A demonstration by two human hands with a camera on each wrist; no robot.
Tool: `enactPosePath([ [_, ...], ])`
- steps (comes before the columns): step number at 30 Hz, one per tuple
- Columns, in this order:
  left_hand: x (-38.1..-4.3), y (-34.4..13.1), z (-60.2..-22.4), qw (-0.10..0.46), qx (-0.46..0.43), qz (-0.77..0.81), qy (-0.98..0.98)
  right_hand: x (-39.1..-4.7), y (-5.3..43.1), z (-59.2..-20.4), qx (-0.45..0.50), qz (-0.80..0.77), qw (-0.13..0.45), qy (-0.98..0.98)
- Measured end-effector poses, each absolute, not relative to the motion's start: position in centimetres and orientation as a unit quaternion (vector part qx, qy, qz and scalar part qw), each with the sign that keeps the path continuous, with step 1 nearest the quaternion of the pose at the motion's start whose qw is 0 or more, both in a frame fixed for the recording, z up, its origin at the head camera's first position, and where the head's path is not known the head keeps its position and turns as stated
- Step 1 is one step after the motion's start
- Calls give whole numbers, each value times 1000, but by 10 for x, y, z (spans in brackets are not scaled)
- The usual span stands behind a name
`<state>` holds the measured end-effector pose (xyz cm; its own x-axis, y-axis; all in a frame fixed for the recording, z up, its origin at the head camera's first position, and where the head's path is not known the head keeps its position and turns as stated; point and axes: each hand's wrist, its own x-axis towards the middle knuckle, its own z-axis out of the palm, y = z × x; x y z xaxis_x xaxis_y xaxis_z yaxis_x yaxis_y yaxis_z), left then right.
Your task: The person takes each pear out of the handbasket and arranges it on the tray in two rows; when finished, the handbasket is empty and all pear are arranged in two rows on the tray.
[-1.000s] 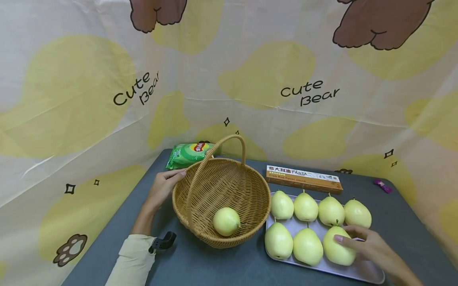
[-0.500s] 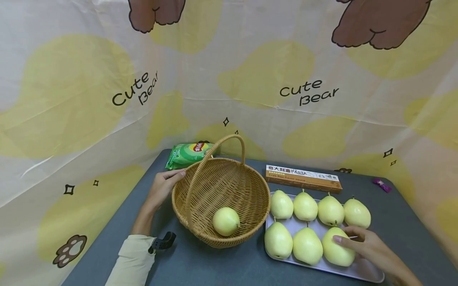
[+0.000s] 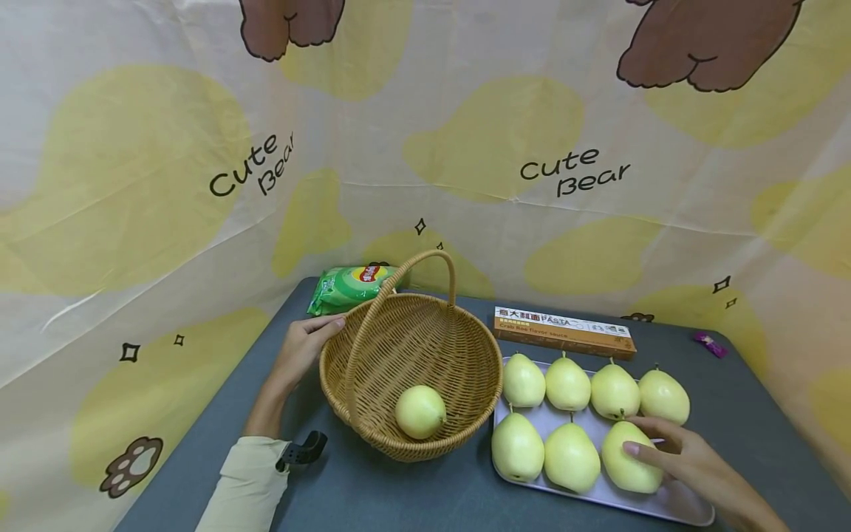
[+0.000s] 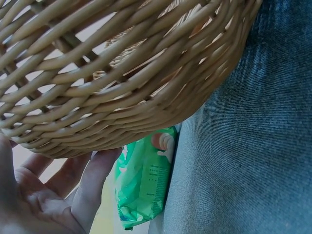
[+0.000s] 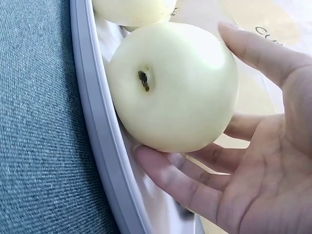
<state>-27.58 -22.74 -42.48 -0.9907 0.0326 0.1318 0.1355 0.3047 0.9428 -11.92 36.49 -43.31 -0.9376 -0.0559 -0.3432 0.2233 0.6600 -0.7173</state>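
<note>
My left hand (image 3: 301,353) holds the left rim of a round wicker basket (image 3: 459,347) with a tall arched handle. Its fingers (image 4: 92,183) lie against the woven wall in the left wrist view. One pale green pear (image 3: 421,412) lies inside the basket. On the right, my right hand (image 3: 688,459) grips a pear (image 3: 628,464) at the front of a pale lilac tray (image 3: 694,510), thumb on one side and fingers on the other. That pear (image 5: 175,92) sits close to the tray's raised rim in the right wrist view. Several other pears (image 3: 572,458) stand on the tray in two rows.
A green snack packet (image 3: 346,288) lies behind the basket at the back left. Behind the tray is a long pasta box (image 3: 564,334). A small purple wrapped piece (image 3: 710,345) lies at the back right of the dark table (image 3: 425,499). Patterned cloth walls enclose the table.
The pear in my right hand has tilted and shifted very slightly on the tray. My left hand and the basket stay where they were.
</note>
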Motion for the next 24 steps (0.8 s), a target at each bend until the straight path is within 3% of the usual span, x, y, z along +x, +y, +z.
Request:
enactPosePath([
  [14, -276, -226, -425, 47, -50, -589, -805, -120, 368, -439, 5, -440, 209, 873],
  [24, -274, -224, -421, 40, -40, -598, -799, -113, 375, -441, -34, -448, 183, 875],
])
